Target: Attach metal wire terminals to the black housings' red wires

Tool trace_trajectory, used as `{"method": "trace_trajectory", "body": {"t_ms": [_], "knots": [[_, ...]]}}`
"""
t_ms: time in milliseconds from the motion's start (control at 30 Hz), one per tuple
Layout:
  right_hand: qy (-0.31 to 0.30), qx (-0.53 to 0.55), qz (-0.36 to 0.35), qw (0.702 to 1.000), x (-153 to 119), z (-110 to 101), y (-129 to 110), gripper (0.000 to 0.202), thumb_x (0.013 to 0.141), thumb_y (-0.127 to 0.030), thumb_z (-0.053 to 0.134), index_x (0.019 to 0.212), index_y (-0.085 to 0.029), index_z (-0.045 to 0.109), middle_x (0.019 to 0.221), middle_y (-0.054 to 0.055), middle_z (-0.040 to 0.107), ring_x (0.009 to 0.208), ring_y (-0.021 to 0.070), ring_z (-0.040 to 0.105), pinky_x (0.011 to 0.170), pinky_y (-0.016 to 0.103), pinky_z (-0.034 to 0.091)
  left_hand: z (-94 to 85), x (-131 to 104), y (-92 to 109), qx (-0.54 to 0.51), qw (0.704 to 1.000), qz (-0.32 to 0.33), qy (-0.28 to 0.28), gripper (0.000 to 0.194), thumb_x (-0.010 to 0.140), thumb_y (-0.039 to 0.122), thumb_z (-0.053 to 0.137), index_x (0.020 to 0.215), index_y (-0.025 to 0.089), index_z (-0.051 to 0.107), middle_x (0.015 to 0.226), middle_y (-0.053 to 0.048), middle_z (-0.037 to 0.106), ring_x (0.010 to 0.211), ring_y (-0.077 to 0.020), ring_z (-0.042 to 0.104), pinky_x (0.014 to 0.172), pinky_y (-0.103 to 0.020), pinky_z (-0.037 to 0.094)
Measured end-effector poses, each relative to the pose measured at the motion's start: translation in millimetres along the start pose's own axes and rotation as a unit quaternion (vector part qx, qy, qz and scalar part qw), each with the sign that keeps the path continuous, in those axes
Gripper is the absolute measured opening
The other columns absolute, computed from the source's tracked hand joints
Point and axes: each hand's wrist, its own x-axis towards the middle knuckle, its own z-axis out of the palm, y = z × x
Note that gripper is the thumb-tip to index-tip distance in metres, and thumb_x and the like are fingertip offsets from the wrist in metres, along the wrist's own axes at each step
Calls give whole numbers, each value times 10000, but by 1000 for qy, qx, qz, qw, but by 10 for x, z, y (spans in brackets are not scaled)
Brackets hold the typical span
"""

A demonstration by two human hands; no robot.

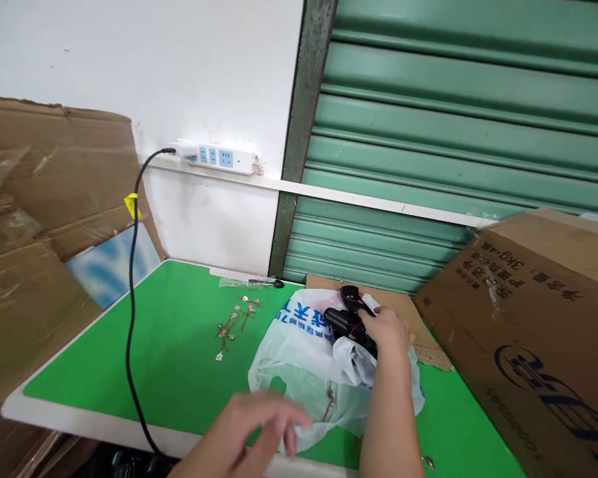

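Observation:
A white plastic bag (289,355) with blue print lies on the green table mat (179,345), and several black plastic parts (346,322) rest in its opening. My right hand (386,328) reaches over the bag, its fingers on the black parts at their right side; the fingertips are partly hidden. My left hand (264,421) hovers by the bag's near left edge, blurred, fingers apart and nothing in it. A small metal piece with a red wire (330,398) shows at the front of the bag.
Several small metal tabs with red wires (232,325) lie left of the bag. A black cable (132,299) hangs from a power strip (224,159) across the table's left side. Cardboard boxes stand left and right (538,318). A flat cardboard piece (428,338) lies behind the bag.

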Motion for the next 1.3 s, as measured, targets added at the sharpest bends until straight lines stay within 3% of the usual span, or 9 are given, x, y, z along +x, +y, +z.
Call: {"method": "trace_trajectory", "body": {"t_ms": [167,300,567,633,733,900,1033,1133,1300], "knots": [[-1,-18,-2,1000,22,56,-21,391,810,-471,669,1052,-187,788,1148,210,713,1176,406,604,967,524,404,-120,1300,-150,14,986,60,152,428,1002,436,352,948,177,689,747,-25,655,747,-139,611,739,-250,460],[24,0,-7,1000,13,75,-61,377,788,-392,688,1100,-198,772,1119,214,722,1208,414,572,940,515,390,-323,1796,-431,67,986,50,145,396,990,406,334,971,173,653,674,8,582,656,-125,557,662,-235,411],[112,134,-35,984,75,137,-88,352,788,-296,616,1064,-152,781,1005,211,750,1048,398,666,978,556,382,-759,1503,-1001,112,981,-11,159,410,954,469,387,929,160,656,586,37,480,544,-101,463,555,-222,353],[151,252,-60,954,93,162,-104,372,752,-325,637,1037,-133,779,1001,202,755,1013,369,683,958,515,431,-790,1486,-1040,55,981,-26,182,416,926,504,421,901,158,651,567,44,452,512,-93,436,509,-210,339],[174,467,-108,860,45,216,-189,476,703,-426,698,1060,-116,755,980,170,762,901,291,702,856,419,511,-789,1525,-1030,-74,977,-55,192,455,862,578,477,882,154,640,557,51,425,459,-86,400,431,-202,321],[-3,636,-184,749,-285,298,-456,490,663,-479,815,1032,-163,750,965,101,759,843,212,693,798,337,536,-796,1526,-945,-278,945,-102,141,582,821,682,496,954,140,662,707,-14,535,612,-138,551,434,-220,431],[-201,597,-256,733,-570,385,-673,410,679,-472,832,967,-187,768,880,64,744,748,176,653,664,269,508,-810,1444,-891,-321,928,-189,-3,677,845,741,444,1152,183,673,1001,-73,684,739,-171,643,599,-262,509],[-250,566,-282,733,-680,513,-793,399,686,-473,827,950,-181,763,848,47,723,730,162,632,645,252,489,-752,1397,-887,-298,919,-239,-101,723,835,770,454,1214,194,671,1039,-82,728,778,-173,654,719,-270,505],[-228,589,-242,736,-695,752,-849,467,758,-563,742,1012,-175,687,749,13,636,593,134,553,509,235,438,-577,1377,-887,-270,938,-193,-97,635,867,672,506,1199,158,675,938,-87,757,844,-184,664,797,-275,493]]}}
